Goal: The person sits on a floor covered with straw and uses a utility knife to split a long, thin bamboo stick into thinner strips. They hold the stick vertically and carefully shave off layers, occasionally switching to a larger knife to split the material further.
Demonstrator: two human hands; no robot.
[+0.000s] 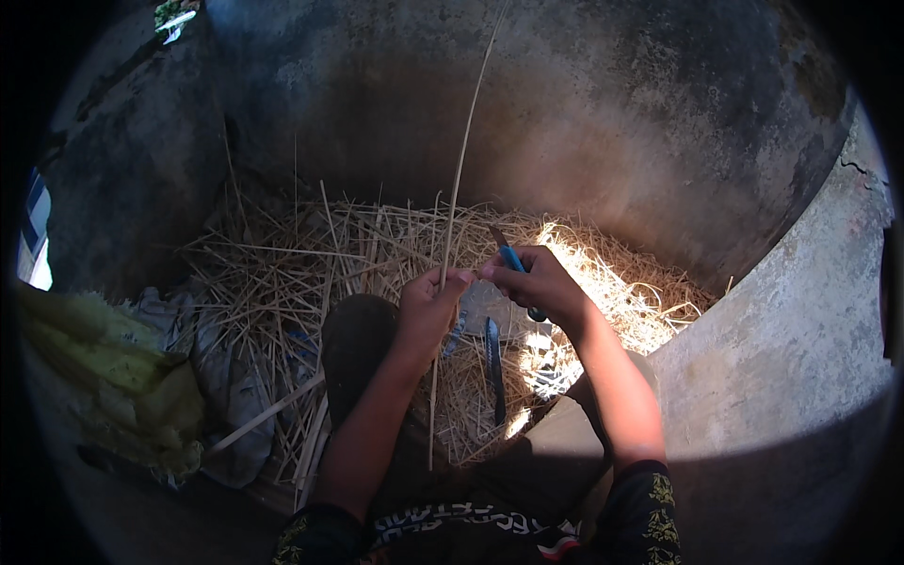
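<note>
At the far left a yellow sack (113, 377) lies crumpled beside grey cloth (221, 377); right of these, cut straw strips (311, 264) litter the floor; the left hand (428, 306) pinches a long thin reed (459, 169) between thumb and fingertips, the reed running far up and down near the knees; just right, touching it, the right hand (541, 282) is closed round a blue-handled knife (513, 262), blade against the reed; a second blade (494, 367) lies below on the sunlit straw.

A crumpled yellow sack (113, 377) is seen at the left edge, lying on the floor beside the straw. No labels, signs or screens are visible.
</note>
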